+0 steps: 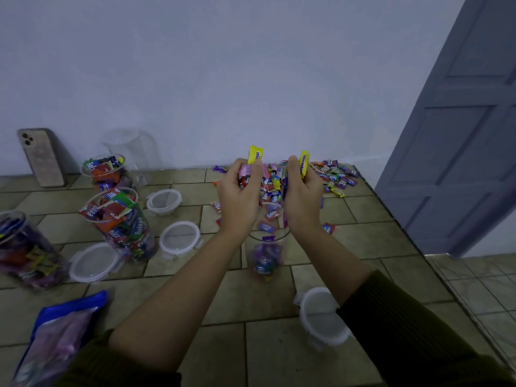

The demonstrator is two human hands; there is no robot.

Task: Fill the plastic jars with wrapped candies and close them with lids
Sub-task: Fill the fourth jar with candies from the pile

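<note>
1. Dark sleeves (405, 331) frame the lower edge; a blue bag (61, 331) lies at the left on the tiled bench (279, 344), a loose lid (324, 317) at the right.
2. Further out, the left grip (240, 196) is curled tight round a handful of wrapped candies (247, 175); the right grip (303, 196) clutches more of them; a yellow one sticks up from each.
3. Directly below and between the two, the open jar (266, 255) stands partly filled; the candy pile (335, 177) lies just beyond, against the wall.
4. Off to the left stand three filled jars (122, 227) with three more lids (180, 238) beside them.
</note>
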